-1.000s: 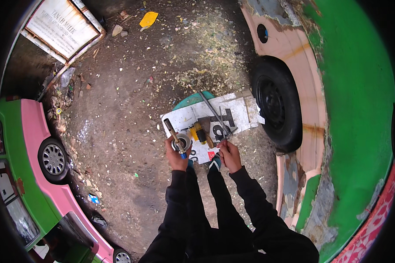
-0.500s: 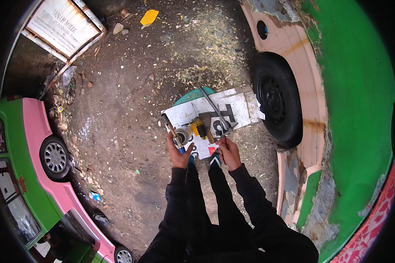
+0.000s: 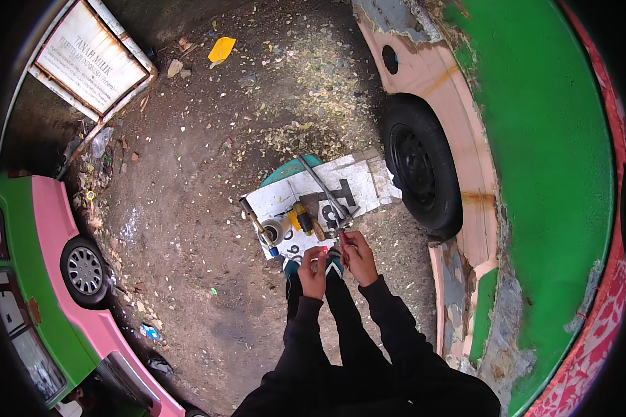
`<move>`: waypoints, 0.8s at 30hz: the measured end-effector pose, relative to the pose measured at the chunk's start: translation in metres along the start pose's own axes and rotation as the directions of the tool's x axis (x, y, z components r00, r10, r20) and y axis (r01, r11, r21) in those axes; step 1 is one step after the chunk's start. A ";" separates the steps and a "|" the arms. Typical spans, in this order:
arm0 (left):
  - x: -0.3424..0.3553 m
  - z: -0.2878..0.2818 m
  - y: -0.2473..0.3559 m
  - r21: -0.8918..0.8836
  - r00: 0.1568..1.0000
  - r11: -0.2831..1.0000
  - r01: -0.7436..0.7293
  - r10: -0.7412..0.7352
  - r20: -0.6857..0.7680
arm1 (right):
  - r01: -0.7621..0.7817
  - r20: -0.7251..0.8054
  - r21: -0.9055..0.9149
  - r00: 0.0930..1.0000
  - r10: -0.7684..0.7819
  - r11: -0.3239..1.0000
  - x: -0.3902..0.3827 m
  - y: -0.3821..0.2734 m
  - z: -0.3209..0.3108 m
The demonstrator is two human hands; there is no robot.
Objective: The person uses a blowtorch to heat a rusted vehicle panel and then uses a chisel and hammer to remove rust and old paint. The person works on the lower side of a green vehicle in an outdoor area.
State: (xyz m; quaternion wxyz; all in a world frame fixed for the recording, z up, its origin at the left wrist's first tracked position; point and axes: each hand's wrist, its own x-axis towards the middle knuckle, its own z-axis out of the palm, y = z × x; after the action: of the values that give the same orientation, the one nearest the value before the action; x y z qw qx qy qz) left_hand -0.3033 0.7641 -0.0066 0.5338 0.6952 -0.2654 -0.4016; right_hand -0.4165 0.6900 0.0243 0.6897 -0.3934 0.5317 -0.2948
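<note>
Since the earlier frames the left hand [image 3: 314, 267] has withdrawn from the roll of tape [image 3: 275, 229] toward the body. It is now curled around a small item too small to identify. The right hand [image 3: 358, 254] pinches a thin reddish tool [image 3: 341, 241] just below the long grey metal wrench [image 3: 325, 192]. Wrench, tape and a yellow-handled tool [image 3: 298, 217] lie on the white painted board [image 3: 358, 182] serving as worktop at frame centre. A black wheel [image 3: 419, 167] of the green and peach vehicle stands right of it.
</note>
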 end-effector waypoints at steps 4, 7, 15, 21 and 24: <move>0.034 0.022 0.013 -0.119 0.965 0.984 0.134 -0.102 0.241 | 0.140 0.035 -0.236 0.990 -0.136 0.961 -0.004 -0.004 0.003; 0.048 0.031 0.029 -0.079 0.931 0.971 0.227 -0.193 0.309 | 0.145 0.034 -0.260 0.989 -0.141 0.955 -0.001 -0.003 -0.009; 0.072 0.028 0.018 -0.286 0.973 0.943 0.171 -0.115 0.202 | 0.084 0.053 -0.144 0.996 -0.078 0.986 0.039 0.006 -0.023; 0.076 0.029 0.020 -0.090 0.987 0.995 0.039 -0.024 0.158 | 0.294 0.067 -0.751 0.925 -0.374 0.592 0.105 0.033 -0.036; 0.062 0.014 0.032 -0.033 0.988 0.999 0.035 -0.029 0.150 | 0.323 0.212 -0.909 0.903 -0.374 0.264 0.121 0.038 -0.008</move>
State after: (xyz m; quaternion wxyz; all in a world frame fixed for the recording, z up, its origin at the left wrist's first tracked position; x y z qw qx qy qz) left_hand -0.2796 0.6978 0.0056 0.5182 0.6576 -0.2863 -0.4659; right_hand -0.3936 0.6080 -0.0697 0.2492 -0.8126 0.5184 -0.0936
